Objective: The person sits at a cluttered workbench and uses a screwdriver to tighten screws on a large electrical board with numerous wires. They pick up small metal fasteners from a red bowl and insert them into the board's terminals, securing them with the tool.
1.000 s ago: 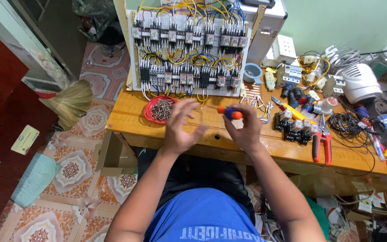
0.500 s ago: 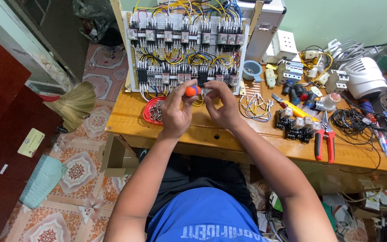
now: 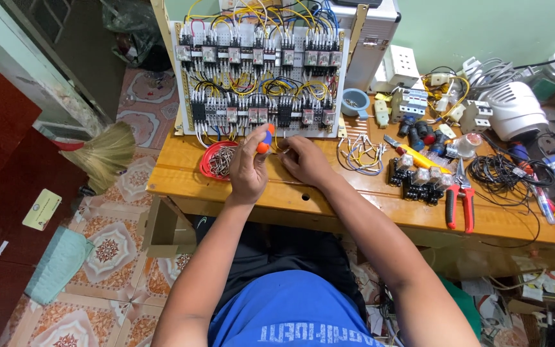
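Upright, white relay panel (image 3: pixel 258 71), left hand (image 3: pixel 248 168) gripping orange screwdriver (image 3: pixel 264 139) (pale card (image 3: pixel 41 209) lower left)

The left hand (image 3: pixel 249 168) grips a screwdriver with an orange and blue handle (image 3: pixel 264 139), its tip hidden against the lower edge of the upright wiring panel (image 3: pixel 258 77). Just beside it, the right hand (image 3: pixel 304 159) rests on the wooden bench (image 3: pixel 329 199), fingers curled near the panel's bottom wires. Left of the left hand sits a red dish of small metal parts (image 3: pixel 216 160). Well right of the right hand lie loose wire pieces (image 3: pixel 361 151) and red-handled pliers (image 3: pixel 458 200).
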